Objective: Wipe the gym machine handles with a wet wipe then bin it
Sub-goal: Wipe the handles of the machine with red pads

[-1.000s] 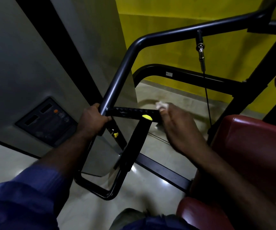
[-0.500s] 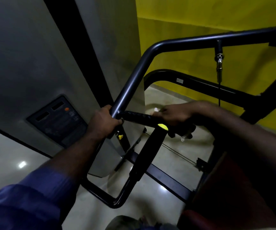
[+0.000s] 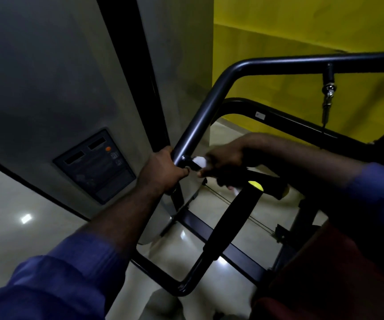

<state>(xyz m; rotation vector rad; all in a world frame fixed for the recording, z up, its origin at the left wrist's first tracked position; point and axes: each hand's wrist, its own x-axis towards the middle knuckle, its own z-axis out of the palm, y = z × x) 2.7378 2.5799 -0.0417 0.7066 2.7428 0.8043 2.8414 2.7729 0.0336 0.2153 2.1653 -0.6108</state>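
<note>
Presently, right hand [image 3: 223, 158] is clamping the wet wipe [image 3: 199, 161] round the horizontal handle [image 3: 268, 181], left hand [image 3: 161, 173] gripping the frame [image 3: 200, 121]; binning outstanding.

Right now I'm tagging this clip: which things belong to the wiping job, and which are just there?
Job: wipe, cross handle, upright handle, right hand holding the wipe, left hand gripping the frame bar.
Just there: wall panel, red seat, cable clip, yellow wall.

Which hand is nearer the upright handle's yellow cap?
Right. The right hand holds the wipe on the horizontal handle beside the yellow cap; the left hand grips the frame tube farther left.
</note>
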